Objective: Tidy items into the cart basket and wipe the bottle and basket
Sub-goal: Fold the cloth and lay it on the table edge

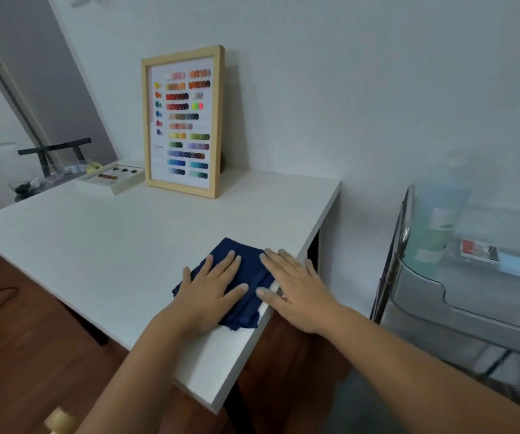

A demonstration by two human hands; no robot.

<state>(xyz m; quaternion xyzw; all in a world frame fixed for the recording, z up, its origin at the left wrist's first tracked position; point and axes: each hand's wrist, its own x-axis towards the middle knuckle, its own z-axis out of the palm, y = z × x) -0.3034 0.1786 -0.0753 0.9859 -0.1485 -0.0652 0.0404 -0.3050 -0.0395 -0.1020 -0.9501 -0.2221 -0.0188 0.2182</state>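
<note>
Both grips, left hand (210, 285) and right hand (296, 289), are lying flat, fingers straight, pressing the blue cloth (246, 277) onto the surface (111, 245); items seemingly already sitting in the cart basket (471, 296) rightward, wiping likely finished.

Cart basket (459, 296) blurred, cut off at right edge; bottle (437, 227) inside smeared, label unreadable. Cloth (249, 270) partly hidden under both hands. Swatches in frame (183, 120) too blurred to read.
</note>
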